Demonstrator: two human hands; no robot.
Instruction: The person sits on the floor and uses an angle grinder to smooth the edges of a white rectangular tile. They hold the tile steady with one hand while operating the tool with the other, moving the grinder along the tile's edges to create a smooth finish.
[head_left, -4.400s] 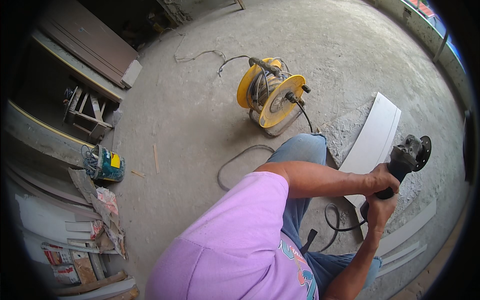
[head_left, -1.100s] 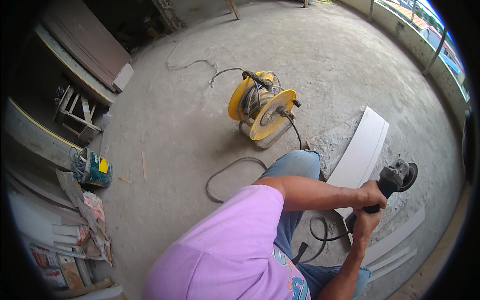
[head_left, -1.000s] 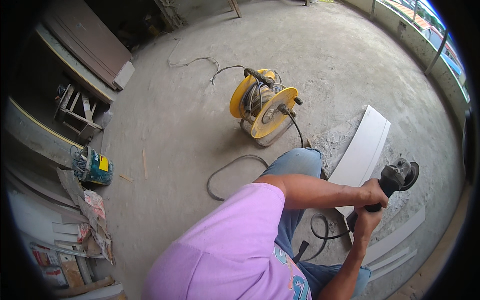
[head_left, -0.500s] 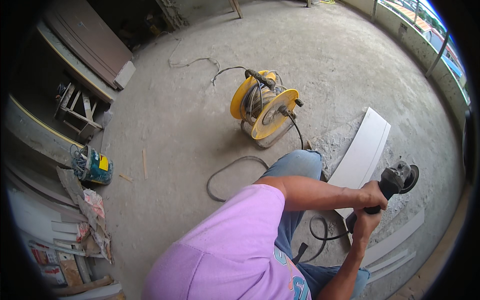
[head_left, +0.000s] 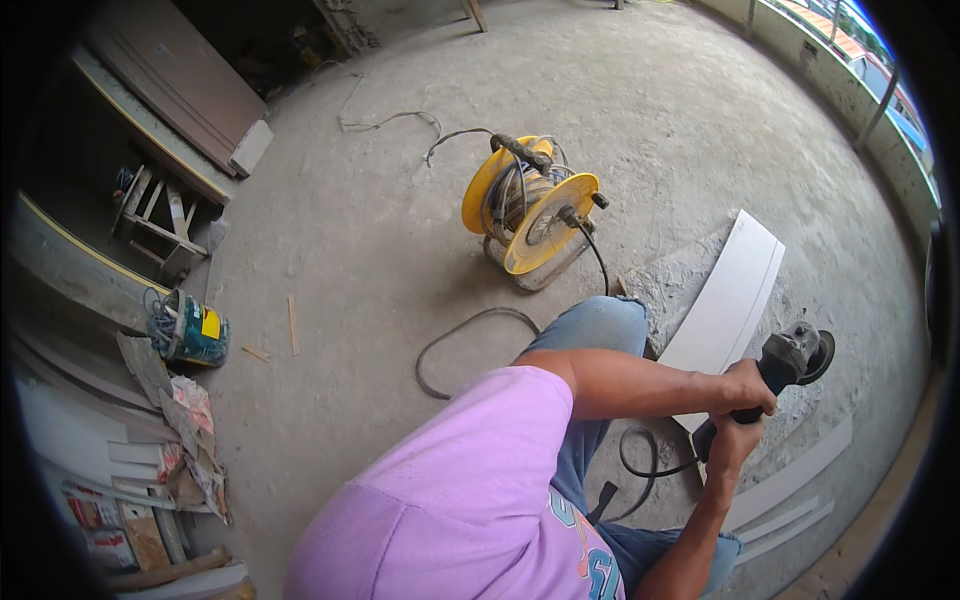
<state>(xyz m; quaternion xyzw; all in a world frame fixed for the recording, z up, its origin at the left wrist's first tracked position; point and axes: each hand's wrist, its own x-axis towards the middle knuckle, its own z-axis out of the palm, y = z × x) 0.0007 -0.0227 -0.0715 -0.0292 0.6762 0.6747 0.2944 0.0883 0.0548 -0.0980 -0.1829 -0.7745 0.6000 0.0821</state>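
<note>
Both of my hands are closed around a dark angle grinder (head_left: 791,352). My left hand (head_left: 748,388), on the arm stretched across the upper side, wraps the body just behind the gear head. Lower down, my right hand (head_left: 735,440) grips the rear part, where the black power cord (head_left: 652,470) comes out and loops over the floor. The round disc (head_left: 822,357) with its guard is at the tool's far right end. Beside and partly behind the grinder lies a long white panel (head_left: 725,290) with a line along its length. Whether the disc touches anything cannot be made out.
A yellow cable reel (head_left: 550,222) stands beyond my knee, its cable trailing over the concrete. White strips (head_left: 790,478) lie at lower right. At left are a green bucket (head_left: 200,335), scrap boards (head_left: 150,500), a wooden stool (head_left: 160,220) and leaning brown panels (head_left: 185,85). A railing (head_left: 878,112) borders the right.
The view has shifted very slightly. Both hands keep their hold on the angle grinder, with almost no movement of tool or panel.
</note>
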